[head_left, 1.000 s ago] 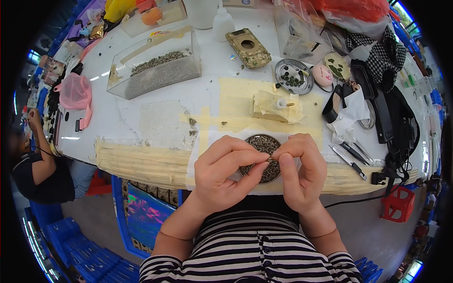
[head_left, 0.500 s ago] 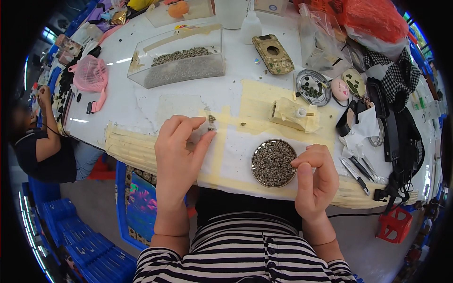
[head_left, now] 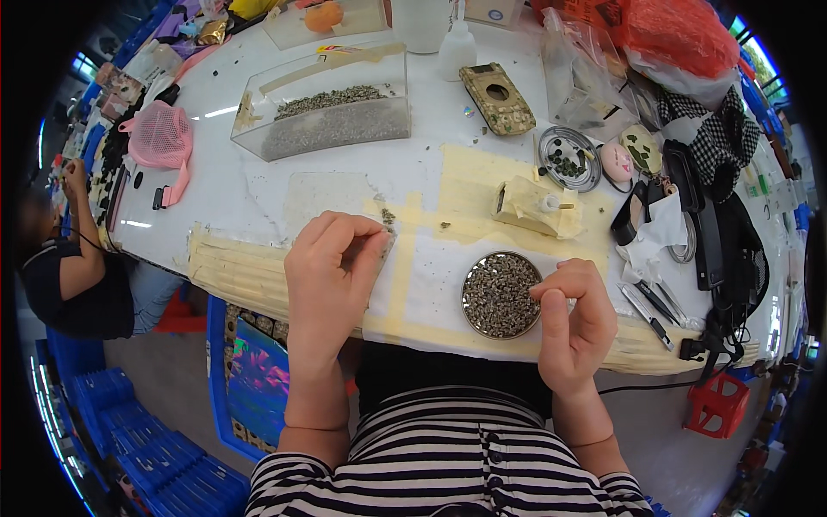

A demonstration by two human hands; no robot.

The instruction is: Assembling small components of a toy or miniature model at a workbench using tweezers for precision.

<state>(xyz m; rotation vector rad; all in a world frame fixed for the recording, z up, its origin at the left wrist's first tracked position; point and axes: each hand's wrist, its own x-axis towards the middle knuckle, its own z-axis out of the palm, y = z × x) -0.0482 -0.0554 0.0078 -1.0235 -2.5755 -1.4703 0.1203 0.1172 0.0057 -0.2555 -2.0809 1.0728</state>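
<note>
My left hand (head_left: pixel 332 271) pinches thumb and forefinger together, right beside a small cluster of tiny grey-brown parts (head_left: pixel 388 215) on the taped table top. Whether a part sits between those fingertips is hidden. On the other side, my right hand (head_left: pixel 573 314) has its fingers curled, with the forefinger and thumb near the right rim of a round dish. Many tiny metallic pieces (head_left: pixel 501 297) fill that dish (head_left: pixel 463 297). What the right fingers hold, if anything, is too small to make out. A single tiny part (head_left: pixel 444 225) lies between the cluster and the taped block.
A clear box of small parts (head_left: pixel 336 125) stands far left of centre. A camouflage toy tank hull (head_left: pixel 497 99), a tape-covered block (head_left: pixel 534 207) and a tray of dark green pieces (head_left: pixel 568 159) lie beyond the dish. Cutters and tweezers (head_left: pixel 659 306) rest at right. Another person (head_left: pixel 82 267) sits at left.
My left thumb and forefinger have closed from a gap into a pinch next to the cluster. A part at the left fingertips is no longer visible. The right hand stays almost still.
</note>
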